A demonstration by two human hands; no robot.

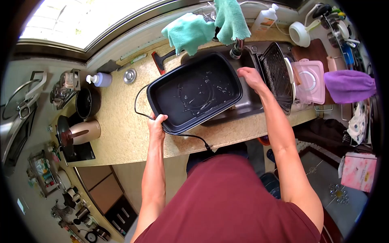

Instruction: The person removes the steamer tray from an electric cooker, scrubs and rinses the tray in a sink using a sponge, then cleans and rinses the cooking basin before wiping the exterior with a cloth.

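Note:
A black rectangular electric pan [198, 89] with wet streaks and drops on its inner floor is held tilted over the counter and the front of the sink [253, 106]. My left hand [156, 125] grips its lower left corner, thumb on the rim and fingers hidden beneath. At the right end of the pan, my right hand [252, 79] is closed at the rim, its fingertips partly hidden. A black power cord [190, 136] loops past the left side of the pan and hangs toward the counter's front edge. The faucet [237, 49] stands just behind the pan.
A black dish rack [277, 75] and pink lidded container [310, 81] sit right of the sink. Teal cloths [188, 32] hang behind. A red-and-black scraper-like tool [159, 62], sink strainer [129, 76] and pump bottle [99, 79] lie left, near a dark pot [87, 103].

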